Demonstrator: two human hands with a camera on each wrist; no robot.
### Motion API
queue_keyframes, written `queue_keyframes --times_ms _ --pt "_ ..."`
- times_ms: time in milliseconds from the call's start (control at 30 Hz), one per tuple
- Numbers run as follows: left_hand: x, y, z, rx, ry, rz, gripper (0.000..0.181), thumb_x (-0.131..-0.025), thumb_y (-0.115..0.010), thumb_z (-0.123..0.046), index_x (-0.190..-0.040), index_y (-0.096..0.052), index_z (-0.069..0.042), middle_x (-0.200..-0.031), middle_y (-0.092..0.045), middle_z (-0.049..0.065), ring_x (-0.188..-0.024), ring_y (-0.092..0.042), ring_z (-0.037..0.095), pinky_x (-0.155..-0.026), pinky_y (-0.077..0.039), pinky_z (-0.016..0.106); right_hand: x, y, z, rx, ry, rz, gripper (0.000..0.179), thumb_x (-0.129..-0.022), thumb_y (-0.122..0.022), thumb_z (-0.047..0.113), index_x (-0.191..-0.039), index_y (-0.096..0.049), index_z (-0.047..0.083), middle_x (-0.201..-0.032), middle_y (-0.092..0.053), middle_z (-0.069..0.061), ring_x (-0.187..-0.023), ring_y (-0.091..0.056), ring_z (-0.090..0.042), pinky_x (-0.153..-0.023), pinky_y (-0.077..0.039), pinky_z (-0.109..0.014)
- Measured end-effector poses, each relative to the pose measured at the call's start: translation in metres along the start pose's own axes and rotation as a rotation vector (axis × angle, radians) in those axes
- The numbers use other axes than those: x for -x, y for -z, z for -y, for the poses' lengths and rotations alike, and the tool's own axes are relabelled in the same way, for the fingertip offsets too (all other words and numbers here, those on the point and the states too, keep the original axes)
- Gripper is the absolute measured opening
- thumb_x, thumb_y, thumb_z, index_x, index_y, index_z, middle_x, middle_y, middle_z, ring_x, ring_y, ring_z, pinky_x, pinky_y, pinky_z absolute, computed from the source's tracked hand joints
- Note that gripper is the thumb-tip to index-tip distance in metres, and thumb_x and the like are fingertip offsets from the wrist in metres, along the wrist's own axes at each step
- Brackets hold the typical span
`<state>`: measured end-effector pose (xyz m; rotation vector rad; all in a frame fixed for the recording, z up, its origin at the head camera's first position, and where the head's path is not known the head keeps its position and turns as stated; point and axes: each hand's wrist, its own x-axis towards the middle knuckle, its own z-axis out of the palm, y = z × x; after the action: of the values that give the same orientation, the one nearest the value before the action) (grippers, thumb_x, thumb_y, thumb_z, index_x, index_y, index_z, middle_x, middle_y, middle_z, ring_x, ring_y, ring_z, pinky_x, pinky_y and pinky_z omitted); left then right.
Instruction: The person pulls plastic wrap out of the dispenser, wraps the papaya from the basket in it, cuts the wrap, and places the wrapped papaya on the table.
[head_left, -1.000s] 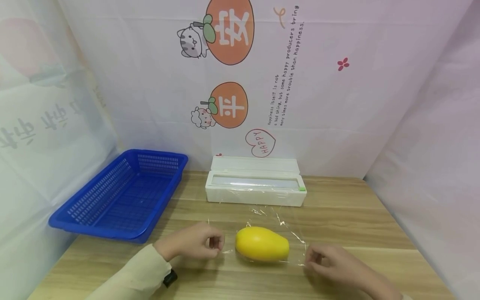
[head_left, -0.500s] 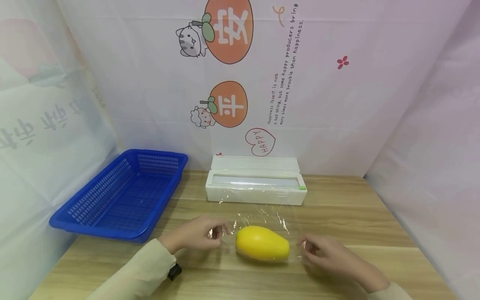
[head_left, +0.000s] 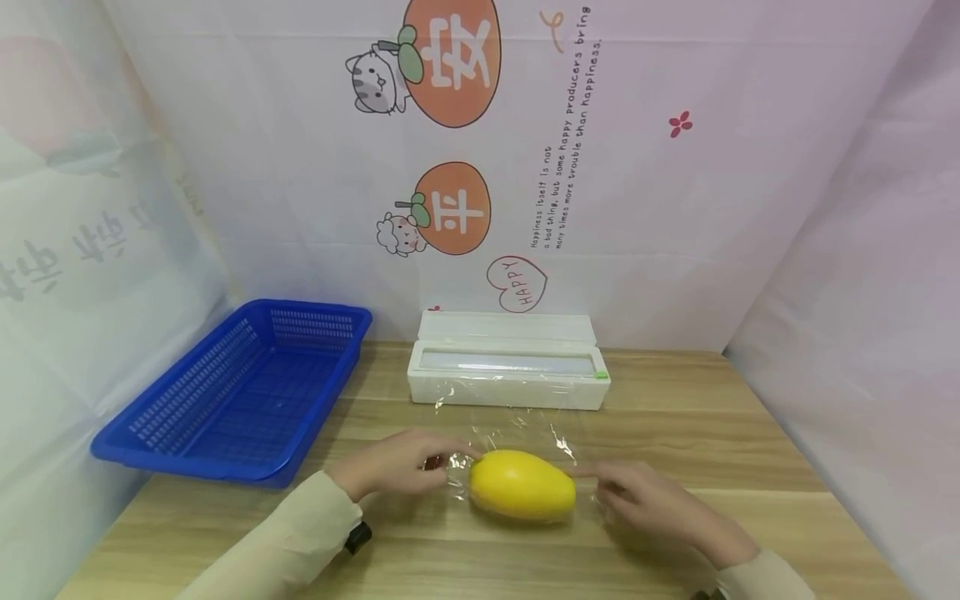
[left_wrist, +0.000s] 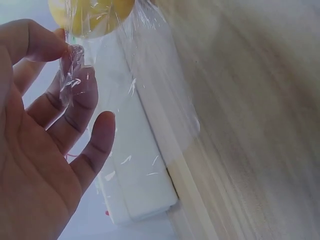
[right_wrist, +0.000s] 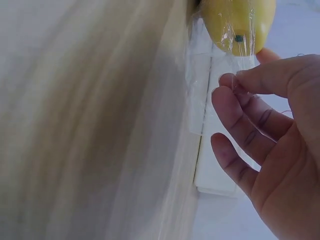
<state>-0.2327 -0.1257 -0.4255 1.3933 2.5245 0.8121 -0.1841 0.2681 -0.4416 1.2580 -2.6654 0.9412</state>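
Note:
A yellow papaya [head_left: 521,485] lies on the wooden table between my two hands, with clear plastic wrap [head_left: 558,440] drawn close around it. At its left end, my left hand [head_left: 399,463] pinches a bunched edge of the wrap [left_wrist: 76,82] between thumb and finger, the index finger reaching to the fruit. On the other side my right hand [head_left: 647,497] pinches the wrap [right_wrist: 241,75] near the tapered end, where a dark green spot shows; its index finger also reaches to the papaya. The remaining fingers of both hands are loosely bent in the wrist views.
Behind the papaya stands a white cling film box [head_left: 510,393] with its lid up and a green tab at its right end. A blue plastic basket [head_left: 330,408] sits at the left. Printed cloth [head_left: 637,275] hangs behind the table [head_left: 675,417].
Both hands have moved inward and slightly away from me, bringing the wrap's sides in close to the papaya. The index fingers have stretched out to its ends. The papaya stays in place.

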Motion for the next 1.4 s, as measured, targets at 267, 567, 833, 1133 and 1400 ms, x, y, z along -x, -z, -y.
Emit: queue_keyframes --times_ms 267,567,833,1133,1400 --pt "-0.013 0.003 0.014 0.048 0.011 0.006 0.050 -0.094 -0.058 0.002 -0.138 -0.062 -0.022 -0.107 -0.069 -0.002 -0.070 -0.057 0.020 -0.069 -0.053 0.029 -0.016 0.007 -0.013 -0.008 -0.044 0.049 0.048 -0.089 -0.060 -0.013 -0.132 -0.065 0.008 -0.102 -0.071 -0.003 -0.070 -0.052 -0.001 -0.065 -0.052 -0.025" --pt "-0.025 0.001 0.032 0.026 0.111 -0.011 0.045 -0.097 -0.059 -0.008 -0.136 -0.063 -0.030 -0.119 -0.066 -0.007 -0.076 -0.053 0.007 -0.073 -0.051 0.029 -0.035 0.010 -0.027 0.032 -0.150 0.110 0.037 -0.094 -0.059 -0.005 -0.125 -0.070 0.010 -0.122 -0.069 -0.009 -0.093 -0.064 -0.013 -0.080 -0.056 -0.033" --pt "-0.030 -0.005 0.050 0.069 0.169 -0.021 0.042 -0.097 -0.057 -0.009 -0.134 -0.065 -0.027 -0.125 -0.064 -0.005 -0.063 -0.052 0.005 -0.062 -0.051 0.027 -0.046 0.010 -0.039 -0.060 -0.200 0.137 0.030 -0.098 -0.059 0.003 -0.126 -0.069 0.005 -0.116 -0.070 -0.010 -0.089 -0.062 -0.010 -0.077 -0.055 -0.030" --pt "-0.035 -0.005 0.051 0.048 0.193 -0.032 0.041 -0.095 -0.058 -0.007 -0.133 -0.066 -0.021 -0.119 -0.065 0.003 -0.068 -0.053 0.010 -0.064 -0.051 0.029 -0.052 0.005 -0.052 -0.232 -0.288 0.188 0.028 -0.103 -0.056 0.011 -0.128 -0.067 0.013 -0.074 -0.061 -0.001 -0.060 -0.053 -0.008 -0.054 -0.050 -0.026" --pt "-0.037 -0.002 0.057 0.084 0.176 -0.063 0.035 -0.097 -0.059 -0.009 -0.129 -0.067 -0.020 -0.113 -0.066 -0.001 -0.076 -0.058 0.010 -0.066 -0.054 0.029 -0.053 0.003 -0.053 -0.215 -0.246 0.168 0.025 -0.101 -0.057 0.007 -0.124 -0.067 0.011 -0.090 -0.068 0.002 -0.076 -0.062 -0.012 -0.065 -0.055 -0.029"
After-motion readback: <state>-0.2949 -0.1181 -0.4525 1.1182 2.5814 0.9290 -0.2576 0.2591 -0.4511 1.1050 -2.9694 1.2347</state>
